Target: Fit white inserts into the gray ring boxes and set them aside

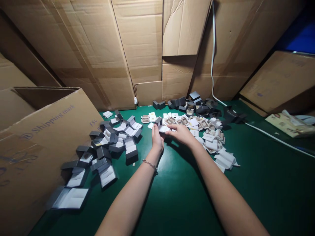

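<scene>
A small hinged jewelry box (158, 122), dark outside with a white inside, stands open between my hands above the table's middle. My left hand (157, 139) wraps around its left side and underside, the thumb up along the edge. From the right, my right hand (180, 133) has its fingertips and thumb closed on the box's white inner part (164, 129). Whether those fingers grip the insert or the box edge is too small to tell. Just behind my right hand spreads a pile of small white and beige inserts (204, 123).
Several open dark boxes with white insides (130, 149) cover the left of the green table (172, 196). More dark boxes (203, 108) are heaped at the back. A large carton (49, 137) stands left, cardboard walls (145, 49) behind. A white cable (213, 59) runs down at right.
</scene>
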`<state>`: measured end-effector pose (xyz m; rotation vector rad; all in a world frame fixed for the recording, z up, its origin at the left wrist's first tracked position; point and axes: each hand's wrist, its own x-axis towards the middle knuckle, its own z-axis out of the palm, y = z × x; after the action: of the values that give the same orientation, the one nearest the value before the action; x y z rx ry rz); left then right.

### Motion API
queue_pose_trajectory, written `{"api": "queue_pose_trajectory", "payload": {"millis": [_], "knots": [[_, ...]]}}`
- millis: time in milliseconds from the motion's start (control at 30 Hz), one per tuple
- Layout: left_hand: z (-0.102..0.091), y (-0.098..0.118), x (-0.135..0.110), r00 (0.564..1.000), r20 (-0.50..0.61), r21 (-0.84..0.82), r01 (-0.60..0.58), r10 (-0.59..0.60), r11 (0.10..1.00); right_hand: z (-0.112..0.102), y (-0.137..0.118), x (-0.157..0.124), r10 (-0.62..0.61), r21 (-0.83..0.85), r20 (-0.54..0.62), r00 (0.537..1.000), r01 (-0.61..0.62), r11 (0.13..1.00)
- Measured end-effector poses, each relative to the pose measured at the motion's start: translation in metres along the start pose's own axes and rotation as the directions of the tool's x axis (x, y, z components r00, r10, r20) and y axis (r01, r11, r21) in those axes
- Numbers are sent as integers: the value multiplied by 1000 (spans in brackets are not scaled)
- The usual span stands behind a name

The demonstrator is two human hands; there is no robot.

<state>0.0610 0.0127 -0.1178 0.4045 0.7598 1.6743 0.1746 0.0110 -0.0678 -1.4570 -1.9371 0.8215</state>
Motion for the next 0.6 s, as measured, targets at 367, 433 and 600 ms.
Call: {"api": "queue_pose_trajectory", "payload": {"millis": [367,433,600], "knots": [[8,13,-8,957,55,52,284,-286,958,-16,-5,-2,-57,101,32,998,54,993],[7,13,-8,953,49,65,296,-299,953,-16,-8,-3,-66,74,48,997,63,995],[5,10,-4,956,69,41,283,-285,958,-12,-10,-2,-124,106,94,988,114,988]]}}
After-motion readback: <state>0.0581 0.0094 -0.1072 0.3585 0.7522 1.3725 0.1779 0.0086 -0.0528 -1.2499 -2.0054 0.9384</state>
